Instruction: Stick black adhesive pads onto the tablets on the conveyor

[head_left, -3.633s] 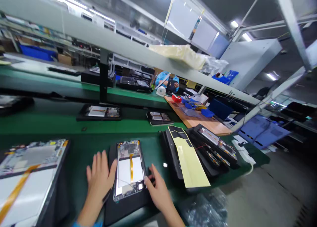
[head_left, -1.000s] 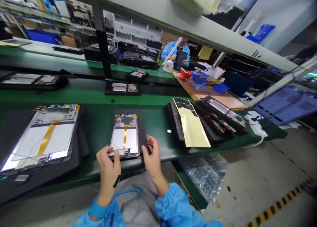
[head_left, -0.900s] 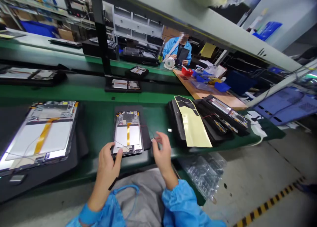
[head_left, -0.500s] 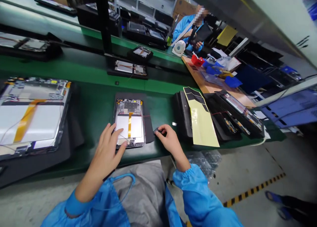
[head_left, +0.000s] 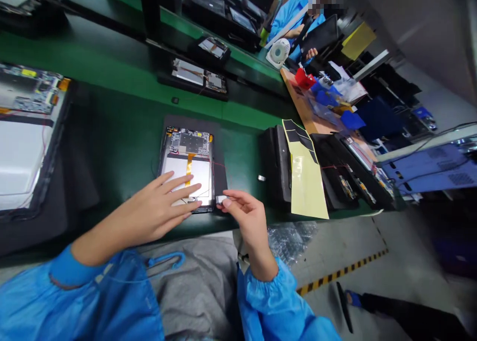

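Observation:
An opened tablet lies on a dark foam sheet, its circuit board, white batteries and orange ribbon cable exposed. My left hand is spread over the tablet's lower part, fingers apart. At the tablet's lower right corner, my right hand pinches a small silver rectangular part between thumb and fingers. A thin red wire runs from the tablet's right side towards that hand. Another small silver part lies on the green bench to the right.
A larger-looking opened tablet lies at left. Black cases and a yellow sticker sheet stand at right. Further opened tablets lie on the back ledge. A person in blue sits beyond, near a white fan.
My right hand has moved left to the tablet's corner, turning the small part so its silver face shows. My left hand has shifted and flattened over the tablet. The view has tilted.

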Demonstrator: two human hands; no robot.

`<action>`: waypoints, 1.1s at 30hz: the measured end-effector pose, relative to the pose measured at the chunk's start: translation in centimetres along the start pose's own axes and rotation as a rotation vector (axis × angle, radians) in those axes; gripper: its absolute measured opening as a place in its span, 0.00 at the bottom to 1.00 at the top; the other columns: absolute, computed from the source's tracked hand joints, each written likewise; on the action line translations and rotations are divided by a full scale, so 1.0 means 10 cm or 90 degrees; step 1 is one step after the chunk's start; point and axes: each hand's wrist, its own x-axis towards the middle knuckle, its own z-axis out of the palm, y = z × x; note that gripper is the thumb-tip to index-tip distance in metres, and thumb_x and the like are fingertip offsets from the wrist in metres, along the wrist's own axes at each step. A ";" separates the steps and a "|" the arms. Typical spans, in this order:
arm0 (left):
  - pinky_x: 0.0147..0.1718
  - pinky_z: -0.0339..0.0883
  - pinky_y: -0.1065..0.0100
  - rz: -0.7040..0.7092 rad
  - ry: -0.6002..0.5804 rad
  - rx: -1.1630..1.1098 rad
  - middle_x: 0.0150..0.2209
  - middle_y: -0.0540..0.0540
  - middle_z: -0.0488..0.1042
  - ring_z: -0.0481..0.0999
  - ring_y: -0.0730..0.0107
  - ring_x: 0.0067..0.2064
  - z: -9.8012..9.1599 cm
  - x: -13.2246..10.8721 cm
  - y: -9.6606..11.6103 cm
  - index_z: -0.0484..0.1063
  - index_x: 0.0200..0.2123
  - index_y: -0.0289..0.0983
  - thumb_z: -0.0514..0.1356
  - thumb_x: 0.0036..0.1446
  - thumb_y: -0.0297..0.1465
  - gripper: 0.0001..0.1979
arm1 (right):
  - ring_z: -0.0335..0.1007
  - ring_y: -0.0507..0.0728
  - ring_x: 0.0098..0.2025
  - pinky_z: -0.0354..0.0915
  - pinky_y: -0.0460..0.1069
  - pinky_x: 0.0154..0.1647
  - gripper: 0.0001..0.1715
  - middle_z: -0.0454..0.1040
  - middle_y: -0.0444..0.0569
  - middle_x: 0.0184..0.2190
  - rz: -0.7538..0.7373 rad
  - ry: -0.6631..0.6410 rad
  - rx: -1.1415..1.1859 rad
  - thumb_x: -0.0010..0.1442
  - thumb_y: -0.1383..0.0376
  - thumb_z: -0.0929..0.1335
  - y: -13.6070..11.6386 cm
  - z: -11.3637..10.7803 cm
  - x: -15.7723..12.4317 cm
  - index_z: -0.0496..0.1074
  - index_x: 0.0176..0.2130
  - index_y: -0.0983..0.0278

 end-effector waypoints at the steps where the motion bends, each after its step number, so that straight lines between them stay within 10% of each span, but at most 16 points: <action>1: 0.73 0.64 0.42 0.002 0.004 -0.004 0.65 0.43 0.81 0.77 0.49 0.69 -0.02 -0.02 -0.02 0.83 0.59 0.46 0.56 0.74 0.30 0.19 | 0.86 0.58 0.34 0.80 0.52 0.39 0.14 0.86 0.48 0.32 0.000 -0.009 -0.011 0.58 0.58 0.80 0.02 0.03 -0.01 0.85 0.43 0.61; 21: 0.79 0.57 0.53 -0.028 0.045 -0.070 0.70 0.49 0.76 0.74 0.61 0.72 0.02 -0.14 -0.05 0.76 0.67 0.46 0.57 0.74 0.28 0.22 | 0.77 0.56 0.36 0.72 0.51 0.42 0.12 0.83 0.49 0.35 -0.450 -0.281 -0.533 0.80 0.63 0.67 -0.02 0.05 0.19 0.81 0.48 0.62; 33: 0.76 0.63 0.43 -0.099 0.044 -0.124 0.67 0.50 0.79 0.77 0.54 0.70 0.05 -0.13 0.00 0.80 0.63 0.53 0.57 0.74 0.31 0.21 | 0.72 0.59 0.40 0.67 0.51 0.40 0.13 0.77 0.50 0.37 -0.406 -0.202 -0.653 0.79 0.65 0.66 0.00 0.13 0.00 0.79 0.42 0.61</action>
